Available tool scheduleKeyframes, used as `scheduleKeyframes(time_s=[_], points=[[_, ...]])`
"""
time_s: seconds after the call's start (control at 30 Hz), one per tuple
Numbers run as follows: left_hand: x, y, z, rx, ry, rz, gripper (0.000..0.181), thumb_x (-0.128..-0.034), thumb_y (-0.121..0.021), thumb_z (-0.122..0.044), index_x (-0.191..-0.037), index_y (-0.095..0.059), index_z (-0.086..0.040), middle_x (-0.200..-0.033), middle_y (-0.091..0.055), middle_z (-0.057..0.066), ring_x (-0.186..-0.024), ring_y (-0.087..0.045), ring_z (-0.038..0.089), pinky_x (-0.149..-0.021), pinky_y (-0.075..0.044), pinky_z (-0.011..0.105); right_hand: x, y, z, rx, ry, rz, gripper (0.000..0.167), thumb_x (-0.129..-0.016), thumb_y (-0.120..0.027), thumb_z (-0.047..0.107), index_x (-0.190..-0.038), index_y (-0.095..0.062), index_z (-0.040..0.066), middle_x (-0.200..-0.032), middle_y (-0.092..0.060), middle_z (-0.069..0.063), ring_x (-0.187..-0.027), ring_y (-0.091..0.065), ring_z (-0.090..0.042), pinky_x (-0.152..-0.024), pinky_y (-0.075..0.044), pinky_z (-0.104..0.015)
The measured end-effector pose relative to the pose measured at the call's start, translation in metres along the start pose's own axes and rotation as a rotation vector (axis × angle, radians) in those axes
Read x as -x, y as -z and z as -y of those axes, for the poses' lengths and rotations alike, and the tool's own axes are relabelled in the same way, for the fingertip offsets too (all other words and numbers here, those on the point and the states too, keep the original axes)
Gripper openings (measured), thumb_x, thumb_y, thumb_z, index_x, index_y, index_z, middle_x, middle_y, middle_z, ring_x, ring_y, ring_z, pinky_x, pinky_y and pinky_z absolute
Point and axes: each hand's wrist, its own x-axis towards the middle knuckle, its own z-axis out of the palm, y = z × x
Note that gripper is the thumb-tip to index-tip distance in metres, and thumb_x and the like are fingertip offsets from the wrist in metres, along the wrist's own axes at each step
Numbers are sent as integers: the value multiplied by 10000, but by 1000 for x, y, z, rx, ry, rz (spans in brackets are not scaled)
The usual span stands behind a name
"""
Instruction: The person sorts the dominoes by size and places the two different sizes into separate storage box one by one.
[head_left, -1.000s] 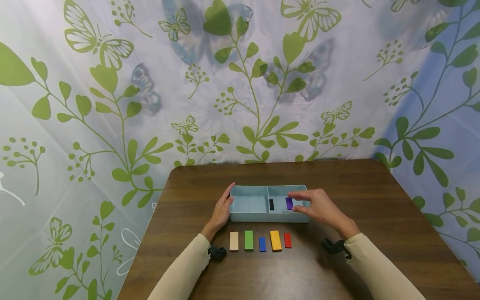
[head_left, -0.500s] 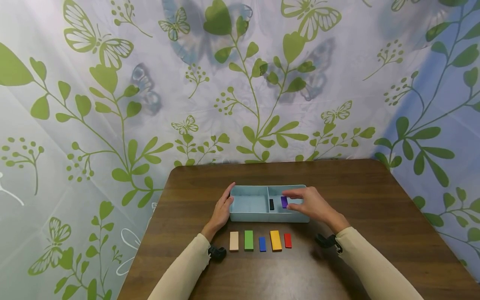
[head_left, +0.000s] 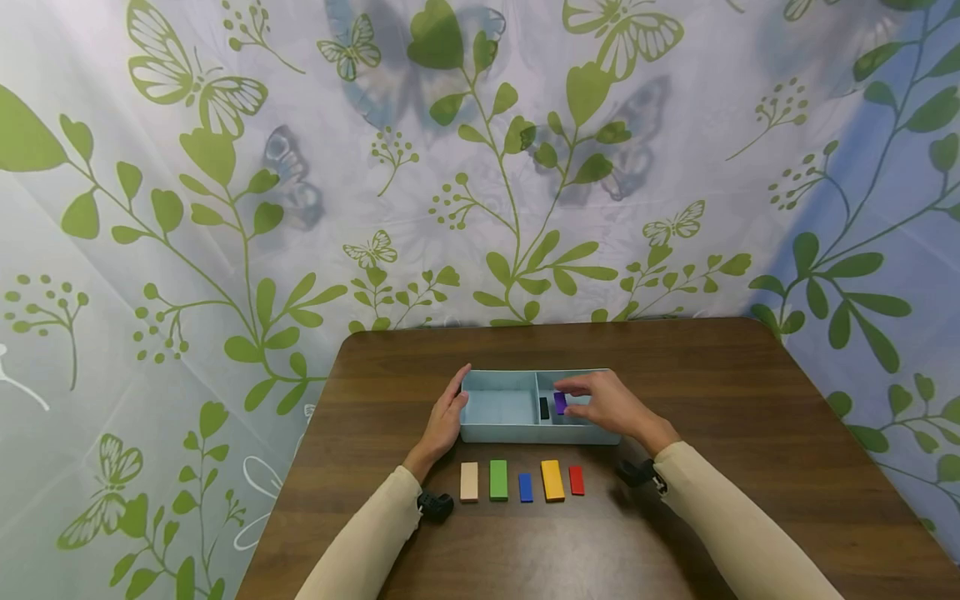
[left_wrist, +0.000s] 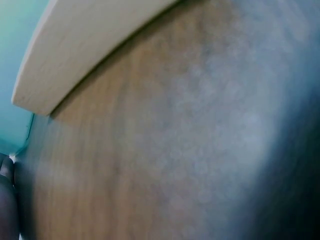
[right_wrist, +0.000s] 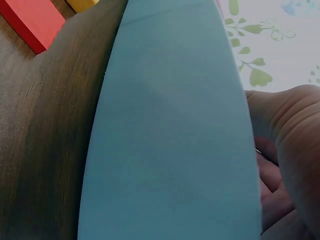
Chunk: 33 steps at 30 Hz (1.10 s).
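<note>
On brown table [head_left: 690, 358], touches pale-blue oblong tray [head_left: 501, 434] with straight-fingered left hand [head_left: 442, 423]. With right hand [head_left: 613, 407], brings pinched purple bar [head_left: 560, 404] nearer black bar [head_left: 544, 408].

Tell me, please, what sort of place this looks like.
Probably an indoor tabletop workspace, perhaps screened off for recording: a wooden table, a leaf-and-butterfly backdrop behind it, and a tray with coloured blocks lined up in front.

A brown wood-grain table [head_left: 705, 367] with rounded far corners spreads under my left hand [head_left: 441, 423] and my right hand [head_left: 611, 407]. Beyond both hangs pale, creased cloth [head_left: 480, 179] printed with green leaves [head_left: 587, 96] and butterflies [head_left: 350, 54], bluish to the right of my right hand. A soft sheen [head_left: 517, 542] lies on the wood nearer me.
</note>
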Motion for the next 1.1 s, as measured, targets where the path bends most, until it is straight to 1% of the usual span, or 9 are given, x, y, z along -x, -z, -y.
scheduleKeyframes(time_s=[0.07,0.13,0.33,0.57,0.7,0.83,0.93,1.1], points=[[2,0,-5,9,-7,-6,546,-1184,-359,-52,-1727,-306,-71,-1810,-229,219,-1691,-179,404,-1327,-180,692,-2,-1,0,7,-4,10,463,-970,-843,130,-1413,-734,54,-1377,-769,-122,-1209,-760,-347,-1021,-616,-550],[2,-1,-7,15,-8,-16,545,-1180,-368,-49,-1723,-318,-64,-1806,-239,224,-1688,-187,411,-1324,-176,700,-5,-2,-1,13,-10,19,457,-969,-843,129,-1408,-738,54,-1371,-772,-123,-1204,-763,-342,-1015,-620,-542],[2,0,-7,10,0,-16,542,-1189,-366,-70,-1728,-309,-95,-1812,-244,195,-1692,-191,383,-1340,-174,668,-14,-6,-1,30,-12,44,451,-953,-856,109,-1386,-748,42,-1356,-777,-127,-1187,-772,-313,-1001,-633,-492],[2,0,-10,17,-5,-11,552,-1176,-359,-23,-1724,-310,-67,-1806,-233,229,-1690,-180,405,-1332,-173,685,-24,-12,-5,55,-8,61,451,-924,-881,82,-1355,-762,23,-1326,-788,-136,-1165,-781,-303,-999,-633,-481],[1,-2,-9,21,3,-21,553,-1178,-354,-17,-1726,-309,-75,-1808,-235,222,-1693,-181,396,-1340,-160,674,-27,-15,-6,75,10,54,442,-909,-894,82,-1331,-774,19,-1292,-802,-125,-1147,-789,-279,-987,-639,-475],[0,-4,-6,25,10,-48,545,-1179,-357,-27,-1721,-333,-82,-1808,-261,186,-1692,-194,386,-1342,-155,673,-32,-17,-8,97,19,58,447,-886,-915,85,-1310,-786,22,-1273,-809,-113,-1141,-785,-263,-982,-638,-472],[0,-6,-5,28,18,-64,540,-1179,-363,-36,-1716,-352,-95,-1807,-277,170,-1690,-205,384,-1341,-158,674,-34,-18,-9,113,24,67,452,-875,-921,77,-1305,-789,25,-1274,-808,-111,-1147,-775,-270,-985,-635,-482],[1,-6,-5,31,16,-69,543,-1176,-365,-28,-1714,-358,-96,-1804,-276,182,-1687,-209,393,-1336,-162,684,-37,-21,-11,122,31,81,441,-881,-904,51,-1306,-789,29,-1279,-804,-111,-1164,-765,-284,-993,-632,-491]])
